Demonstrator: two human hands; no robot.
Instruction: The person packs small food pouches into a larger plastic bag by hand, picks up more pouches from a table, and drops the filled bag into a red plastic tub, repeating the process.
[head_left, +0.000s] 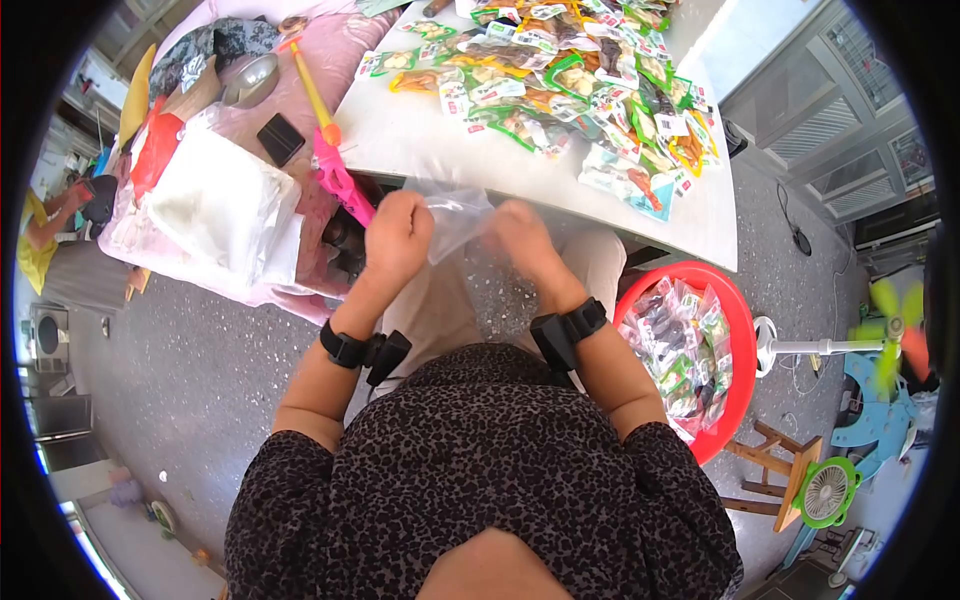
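I hold the clear bag (455,222) upstream of the torso, just off the near edge of the white surface (385,125), above the gap between the knees. Left hand (399,236): closed in a fist, fingers curled on one side of the bag. Right hand (518,240): at the opposite side of the bag, fingers motion-blurred; I cannot tell how far it is open or whether it grips the film.

Packets (560,75) lie in a loose heap across the far part of the surface; one blue-edged packet (628,184) lies near its front edge. To my left, a stack of white bags (220,205) rests on the pink cloth (235,130). To my right, the red basin (745,350) contains more packets.
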